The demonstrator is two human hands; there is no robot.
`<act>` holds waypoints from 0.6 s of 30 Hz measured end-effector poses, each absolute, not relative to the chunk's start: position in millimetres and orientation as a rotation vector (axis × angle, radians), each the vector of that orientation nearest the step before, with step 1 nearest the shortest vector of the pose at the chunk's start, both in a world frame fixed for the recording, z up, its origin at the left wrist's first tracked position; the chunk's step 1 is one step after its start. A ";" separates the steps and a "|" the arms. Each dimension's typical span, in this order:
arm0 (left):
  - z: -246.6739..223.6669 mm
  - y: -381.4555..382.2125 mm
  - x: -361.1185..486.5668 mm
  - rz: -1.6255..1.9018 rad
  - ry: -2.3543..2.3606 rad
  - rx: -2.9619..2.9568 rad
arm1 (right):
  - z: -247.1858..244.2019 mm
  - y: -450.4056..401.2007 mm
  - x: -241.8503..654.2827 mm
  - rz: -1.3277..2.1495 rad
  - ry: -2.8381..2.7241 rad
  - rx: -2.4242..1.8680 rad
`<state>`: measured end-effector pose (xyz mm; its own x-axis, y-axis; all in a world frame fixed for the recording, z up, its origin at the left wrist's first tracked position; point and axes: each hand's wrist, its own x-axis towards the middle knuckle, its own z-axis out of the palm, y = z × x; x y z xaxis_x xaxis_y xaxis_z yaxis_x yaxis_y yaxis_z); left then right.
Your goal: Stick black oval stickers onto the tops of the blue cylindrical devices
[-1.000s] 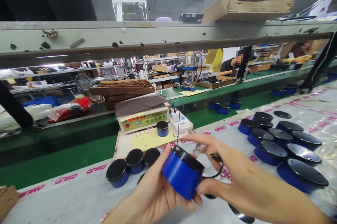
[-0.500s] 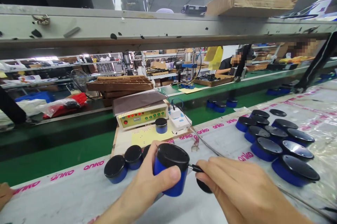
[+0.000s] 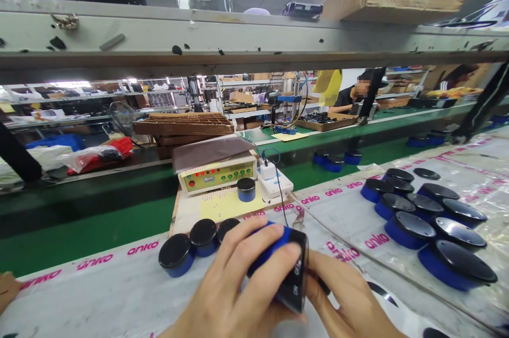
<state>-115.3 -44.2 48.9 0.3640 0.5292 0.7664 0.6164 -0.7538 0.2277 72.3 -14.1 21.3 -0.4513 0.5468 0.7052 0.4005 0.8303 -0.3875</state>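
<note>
My left hand (image 3: pixel 242 279) wraps over a round blue-and-black container (image 3: pixel 294 269), now tilted on its side with its black end facing right. White lettering, including "ON", shows on its black band. Close against that black end is my right hand (image 3: pixel 350 295), its fingers curled around a dark, slim piece (image 3: pixel 320 281) that is mostly hidden. Beyond my left hand, several like containers (image 3: pixel 177 253) stand in a row on the plastic-covered bench (image 3: pixel 119 295).
A yellow-fronted control box (image 3: pixel 217 172) with lit red lamps stands ahead, with one container (image 3: pixel 246 189) before it and a white power strip (image 3: pixel 278 184) beside it. More blue-black containers (image 3: pixel 409 229) cluster at right. A metal shelf beam (image 3: pixel 238 36) crosses above. A co-worker (image 3: pixel 352 94) sits far back.
My left hand has turned the container from upright onto its side and moved it right. The thin metal tip on the black handle in my right hand, visible earlier at the container's side, is now hidden.
</note>
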 end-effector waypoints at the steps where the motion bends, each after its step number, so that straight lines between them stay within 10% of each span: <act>1: 49.8 -46.7 -113.7 -1.352 -1.084 -2.535 | 19.4 -15.0 72.5 0.194 -2.095 -0.691; 18: 50.7 -43.5 -121.8 -1.085 -1.241 -2.781 | 6.9 -20.9 81.9 0.198 -2.321 -0.680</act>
<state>-121.8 -43.5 50.7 0.4813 0.6895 0.5413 0.6282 -0.7020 0.3356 81.9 -20.9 6.9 -0.6175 0.5239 0.5867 0.4173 0.8505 -0.3203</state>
